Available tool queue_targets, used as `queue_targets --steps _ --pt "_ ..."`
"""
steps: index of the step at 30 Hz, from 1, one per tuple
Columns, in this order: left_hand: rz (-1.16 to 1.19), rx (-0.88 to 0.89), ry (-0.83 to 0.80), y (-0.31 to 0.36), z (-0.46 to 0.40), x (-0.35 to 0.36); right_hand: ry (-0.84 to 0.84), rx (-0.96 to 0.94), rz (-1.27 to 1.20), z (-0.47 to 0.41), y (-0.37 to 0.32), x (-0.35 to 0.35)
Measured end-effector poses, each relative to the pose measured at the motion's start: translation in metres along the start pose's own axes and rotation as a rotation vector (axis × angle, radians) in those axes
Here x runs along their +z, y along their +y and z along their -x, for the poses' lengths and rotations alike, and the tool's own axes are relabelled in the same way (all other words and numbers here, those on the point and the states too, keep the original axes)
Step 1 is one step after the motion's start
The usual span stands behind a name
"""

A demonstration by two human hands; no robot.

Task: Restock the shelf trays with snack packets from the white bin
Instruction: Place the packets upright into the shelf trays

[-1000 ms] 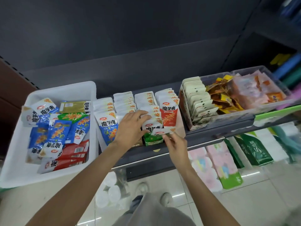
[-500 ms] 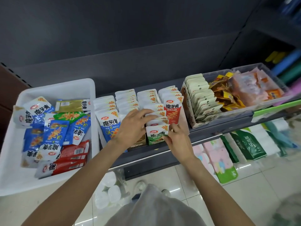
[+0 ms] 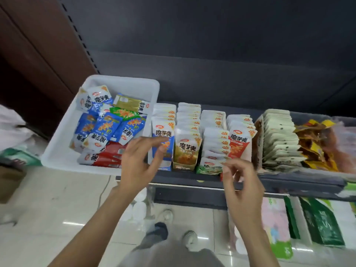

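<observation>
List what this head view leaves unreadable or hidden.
- Blue tray front: partly hidden behind the left hand.
- Green packets: print blurred; the right hand covers one corner.
- Clear bin: cut off by the right edge.
- White bin: lower packets buried.

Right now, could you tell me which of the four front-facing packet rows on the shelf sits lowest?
The green-fronted row, third from the white bin; its front packet is sunk low, while the blue, gold and red fronts stand tall.

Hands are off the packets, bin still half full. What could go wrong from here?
1. The white bin seems to jut past the shelf edge; a hard grab by the left hand might tip it.
2. The green packets sit low at the tray front and could slide off.
</observation>
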State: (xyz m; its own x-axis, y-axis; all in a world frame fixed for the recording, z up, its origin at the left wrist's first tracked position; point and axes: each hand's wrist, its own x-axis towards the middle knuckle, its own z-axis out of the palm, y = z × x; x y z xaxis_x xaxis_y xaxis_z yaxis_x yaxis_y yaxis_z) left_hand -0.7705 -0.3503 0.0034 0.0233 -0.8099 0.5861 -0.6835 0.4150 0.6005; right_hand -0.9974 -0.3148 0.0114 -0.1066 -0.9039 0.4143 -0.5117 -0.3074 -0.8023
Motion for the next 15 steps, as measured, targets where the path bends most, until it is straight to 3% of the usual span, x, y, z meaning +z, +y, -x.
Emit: queue_targets --steps 3,6,10,15 --pt "-0.107 -0.164 0.138 -0.014 0.021 -0.045 -0.204 -0.165 0.025 -0.013 -0.015 0.031" --pt "-0.192 -0.281 0.109 -0.043 0.024 -0.086 -0.417 -0.308 0.117 -0.03 -0.034 0.079" --pt "-0.326 -0.459 -0.115 -0.122 0.01 -0.113 -0.763 -0.359 0.282 -0.052 -0.058 0.156" --pt "-0.553 -0.51 -0.57 -0.203 -0.021 -0.092 -0.898 -0.325 0.462 -0.078 -0.048 0.268"
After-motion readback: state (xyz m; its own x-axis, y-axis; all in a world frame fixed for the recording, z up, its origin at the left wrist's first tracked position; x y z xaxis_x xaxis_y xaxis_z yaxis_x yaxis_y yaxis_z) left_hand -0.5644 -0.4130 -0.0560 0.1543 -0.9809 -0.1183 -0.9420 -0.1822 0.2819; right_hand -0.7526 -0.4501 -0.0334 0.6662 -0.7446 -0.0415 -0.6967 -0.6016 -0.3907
